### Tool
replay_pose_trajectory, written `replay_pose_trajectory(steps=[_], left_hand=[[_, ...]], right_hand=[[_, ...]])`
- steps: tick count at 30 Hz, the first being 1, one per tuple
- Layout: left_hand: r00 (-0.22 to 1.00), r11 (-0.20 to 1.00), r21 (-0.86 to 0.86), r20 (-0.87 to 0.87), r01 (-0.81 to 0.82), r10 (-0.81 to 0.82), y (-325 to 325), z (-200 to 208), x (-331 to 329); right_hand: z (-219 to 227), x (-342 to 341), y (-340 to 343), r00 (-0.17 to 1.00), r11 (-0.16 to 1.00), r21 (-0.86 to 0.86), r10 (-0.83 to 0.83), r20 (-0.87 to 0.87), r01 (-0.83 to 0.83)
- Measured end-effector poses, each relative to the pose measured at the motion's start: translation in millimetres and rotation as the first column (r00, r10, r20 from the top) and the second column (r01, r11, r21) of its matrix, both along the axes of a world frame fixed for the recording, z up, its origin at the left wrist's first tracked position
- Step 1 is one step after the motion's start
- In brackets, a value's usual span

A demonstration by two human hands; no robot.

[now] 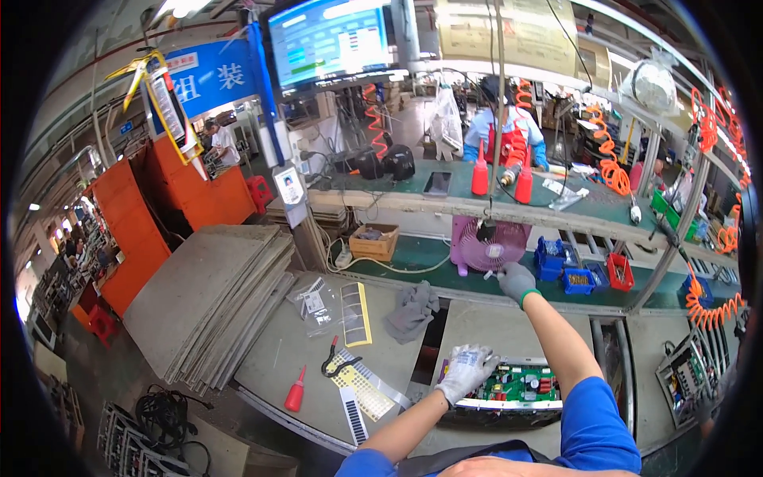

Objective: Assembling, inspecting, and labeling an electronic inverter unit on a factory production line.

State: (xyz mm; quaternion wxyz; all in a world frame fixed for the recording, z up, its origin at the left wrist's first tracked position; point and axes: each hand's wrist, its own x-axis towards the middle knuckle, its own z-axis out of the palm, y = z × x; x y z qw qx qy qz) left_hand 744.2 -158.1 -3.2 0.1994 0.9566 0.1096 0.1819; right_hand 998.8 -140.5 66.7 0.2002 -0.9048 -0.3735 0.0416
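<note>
A green circuit board [520, 384] in a shallow metal casing lies in front of me on a grey board. My left hand [469, 372], in a pale work glove, rests over the casing's left end, fingers stretched out toward the board. Beyond it, my right hand [518, 281] reaches forward in a grey glove with a green cuff. Its fingers are drawn together beside a pink fan [494, 248]; a small white piece shows at the fingertips, too small to name. A dark tool [486, 230] hangs on a cord in front of the fan.
Left on the bench lie a grey cloth [413, 310], black-handled pliers [338, 362], a red bottle [295, 391] and label sheets [369, 393]. Stacked grey boards [211, 298] stand farther left. Blue bins [551, 256] and a red bin [619, 272] sit past my right hand. A co-worker [505, 127] faces the shelf.
</note>
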Motion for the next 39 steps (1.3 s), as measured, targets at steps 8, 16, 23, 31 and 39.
replay_pose_trajectory(steps=[8,16,23,31,39], left_hand=[[0.996,0.983,0.173,0.069,-0.062,0.05,22,-36,12],[0.997,0.998,0.057,0.07,-0.024,0.02,9,-33,16],[0.993,0.991,0.131,0.115,-0.002,-0.013,13,-39,10],[0.996,0.996,-0.06,0.039,-0.072,0.074,6,-12,13],[0.995,0.998,0.012,0.081,-0.053,0.052,9,-24,12]], right_hand=[[-6,14,41,0.999,0.95,0.311,-0.008,-0.04,0.02],[-3,13,33,0.986,0.916,0.386,-0.048,-0.16,0.108],[-5,15,42,0.989,0.912,0.401,-0.028,-0.142,0.084],[0,13,48,0.991,0.916,0.397,-0.008,-0.133,0.06],[-6,19,44,0.99,0.932,0.351,-0.04,-0.137,0.086]])
